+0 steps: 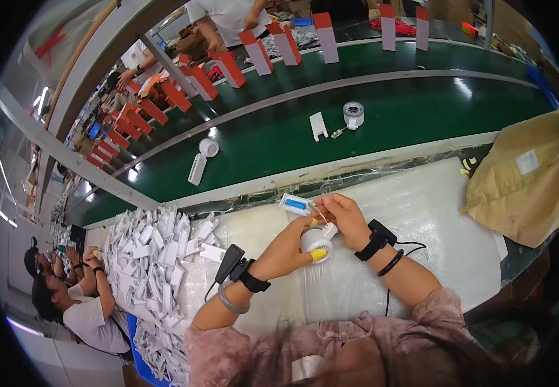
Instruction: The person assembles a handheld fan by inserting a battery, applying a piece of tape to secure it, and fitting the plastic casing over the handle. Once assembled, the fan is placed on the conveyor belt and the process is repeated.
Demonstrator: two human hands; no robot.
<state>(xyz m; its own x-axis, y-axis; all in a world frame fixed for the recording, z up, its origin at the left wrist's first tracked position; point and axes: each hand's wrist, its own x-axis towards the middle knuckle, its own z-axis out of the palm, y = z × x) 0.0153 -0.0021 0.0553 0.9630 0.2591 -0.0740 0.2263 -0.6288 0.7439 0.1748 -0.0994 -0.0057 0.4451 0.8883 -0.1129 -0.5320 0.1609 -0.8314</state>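
Note:
My left hand is closed round a white mini fan head with a round slotted grille. A yellow cover is on my left thumb, which presses on the grille. Just beyond the fan head is an open white handle shell with a blue battery inside. My right hand is closed in a pinch at the near end of this shell, by a thin pale wire that runs down to the fan head. Its fingertips partly hide what they grip. Both wrists wear black straps with small devices.
A large heap of white plastic shells spills over a blue bin at left. On the green conveyor lie a handheld fan, a fan head and a white cover. Orange-and-white boxes line the far belt. Brown paper lies at right; co-workers stand around.

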